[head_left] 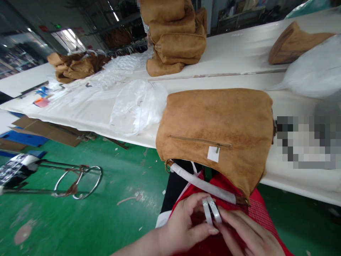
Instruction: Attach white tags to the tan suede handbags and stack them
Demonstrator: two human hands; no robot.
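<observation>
Above my lap, my left hand (182,222) pinches a pair of small white looped strips (214,210) between thumb and fingers. Dark marks show near their top ends; I cannot make out the print or exact kind. My right hand (249,229) grips the same strips from the right with its fingertips. Just beyond lies a tan leather bag (221,112) on the table edge, with a zip (191,138) across its side. A square white tag (213,154) is by the zip pull. The bag's strap (202,183), wrapped in white, hangs over my red-clothed lap.
The long white table (239,53) carries a stack of tan bags (181,46), another tan pile (77,65) and clear plastic wrap (140,106). A tan bag (290,44) lies far right beside a plastic bag (319,67). A metal-framed stool (77,181) is on the green floor.
</observation>
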